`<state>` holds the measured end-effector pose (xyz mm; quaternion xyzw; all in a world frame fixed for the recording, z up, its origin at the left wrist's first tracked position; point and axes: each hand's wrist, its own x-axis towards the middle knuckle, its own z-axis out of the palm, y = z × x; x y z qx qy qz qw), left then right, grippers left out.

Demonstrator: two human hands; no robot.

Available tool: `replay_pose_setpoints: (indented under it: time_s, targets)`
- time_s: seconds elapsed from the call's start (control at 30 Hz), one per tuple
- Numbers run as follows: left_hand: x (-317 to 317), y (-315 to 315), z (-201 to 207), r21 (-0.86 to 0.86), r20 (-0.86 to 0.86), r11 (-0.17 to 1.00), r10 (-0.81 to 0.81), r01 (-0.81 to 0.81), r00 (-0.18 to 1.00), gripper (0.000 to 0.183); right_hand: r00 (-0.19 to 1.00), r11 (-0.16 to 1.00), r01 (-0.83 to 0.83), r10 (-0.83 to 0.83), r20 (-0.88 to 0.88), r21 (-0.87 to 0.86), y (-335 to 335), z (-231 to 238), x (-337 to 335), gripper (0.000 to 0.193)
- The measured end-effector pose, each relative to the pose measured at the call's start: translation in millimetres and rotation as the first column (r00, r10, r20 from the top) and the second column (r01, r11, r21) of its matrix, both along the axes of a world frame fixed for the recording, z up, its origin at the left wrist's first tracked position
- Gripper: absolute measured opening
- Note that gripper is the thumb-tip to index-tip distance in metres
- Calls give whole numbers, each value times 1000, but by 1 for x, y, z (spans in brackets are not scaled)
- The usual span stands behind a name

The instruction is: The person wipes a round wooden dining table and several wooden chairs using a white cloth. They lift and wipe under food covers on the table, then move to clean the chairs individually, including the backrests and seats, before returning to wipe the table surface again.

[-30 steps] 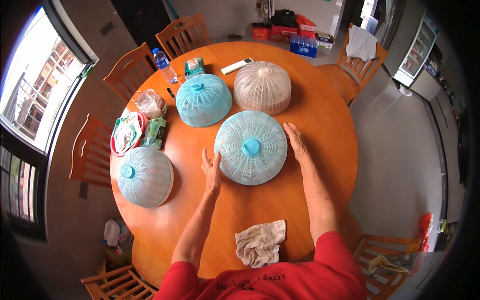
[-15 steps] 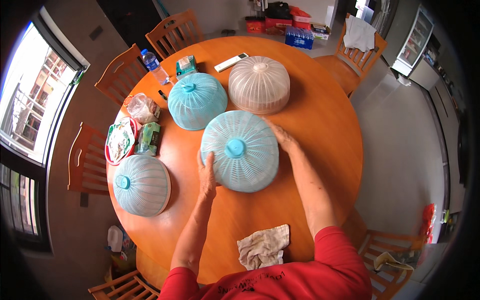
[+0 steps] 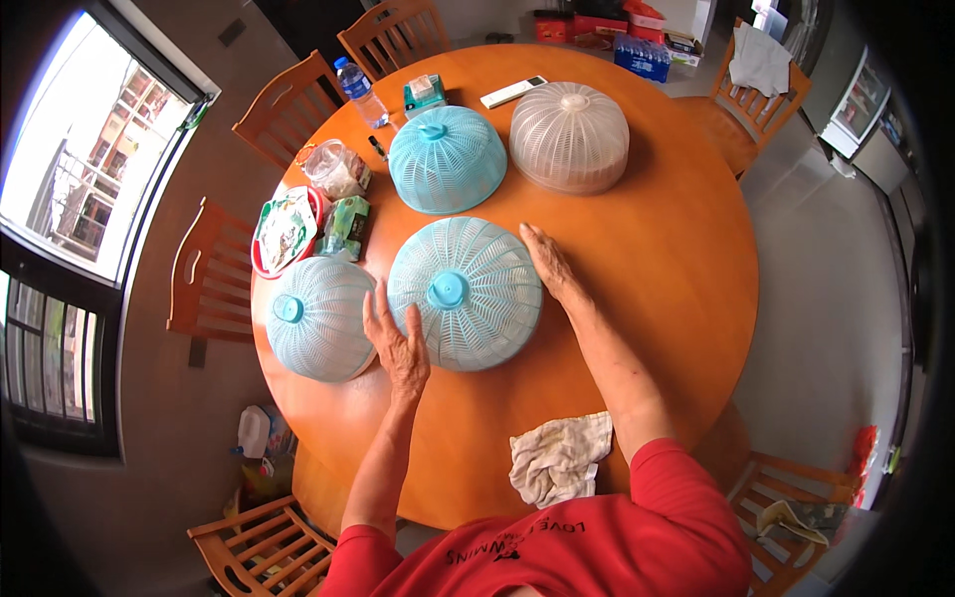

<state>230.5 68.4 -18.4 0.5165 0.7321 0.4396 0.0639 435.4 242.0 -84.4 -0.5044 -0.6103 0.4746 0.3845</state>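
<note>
A light-blue mesh food cover [image 3: 487, 323] with a round knob stands on the table in front of me, between my hands. My left hand [image 3: 400, 353] is at its left side with fingers spread, thumb near the rim. Its fingertips also come close to a second pale-blue food cover [image 3: 323, 333] on the left. At the right edge of the middle cover is my right hand [image 3: 547, 261], fingers stretched out and grasping nothing. Beyond stand a brighter blue food cover [image 3: 448, 164] and a beige, translucent one [image 3: 572, 144].
The round wooden table [image 3: 667, 298] has wooden chairs around it. On its left side are a red-rimmed basket [image 3: 261, 261], a green packet [image 3: 344, 227], a bagged container [image 3: 336, 167] and a water bottle [image 3: 361, 95]. A crumpled cloth [image 3: 560, 460] lies near me.
The middle cover has moved left, close beside the left cover. My left hand has loosened from it and spread its fingers. The whole view has shifted as my head moved.
</note>
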Motion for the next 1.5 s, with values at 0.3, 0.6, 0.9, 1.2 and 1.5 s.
replay_pose_setpoints:
  time_s: [0.3,0.6,0.9,1.2,1.5]
  targets:
    - [3,22,9,-215,-390,968,-209,133,897,47,935,776,-79,-160,317,625,-154,40,48,42]
    - [45,-49,1,199,-449,916,-231,349,863,50,713,747,-535,148,685,395,-280,6,110,38]
    - [96,-97,-67,-292,-218,755,-650,587,728,48,745,780,13,-425,515,625,-81,-30,110,28]
    - [113,-91,-68,-438,-278,761,-621,478,733,54,923,901,133,-265,279,414,63,-30,16,27]
    - [114,-92,-67,-448,-285,768,-608,458,741,52,733,707,-142,-395,554,692,43,-51,48,43]
